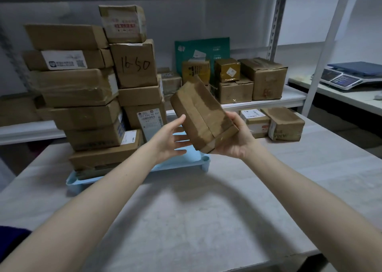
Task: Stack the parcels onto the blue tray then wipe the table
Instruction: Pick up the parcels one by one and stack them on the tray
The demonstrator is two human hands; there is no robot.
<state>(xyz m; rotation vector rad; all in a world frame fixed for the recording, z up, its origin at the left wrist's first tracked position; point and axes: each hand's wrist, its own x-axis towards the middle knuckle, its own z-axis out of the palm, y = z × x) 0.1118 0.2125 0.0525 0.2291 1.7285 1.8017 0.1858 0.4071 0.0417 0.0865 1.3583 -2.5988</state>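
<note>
right grip (233, 140) holds the taped brown cardboard parcel (202, 114), tilted up-left; left grip (171, 140) released, light blue plastic tray (198, 162) just below it.

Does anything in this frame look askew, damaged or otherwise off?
Yes. The parcel stacks on the blue tray are uneven, boxes offset and overhanging, and the top box sits tilted. The held parcel in the right hand looks scuffed.
</note>
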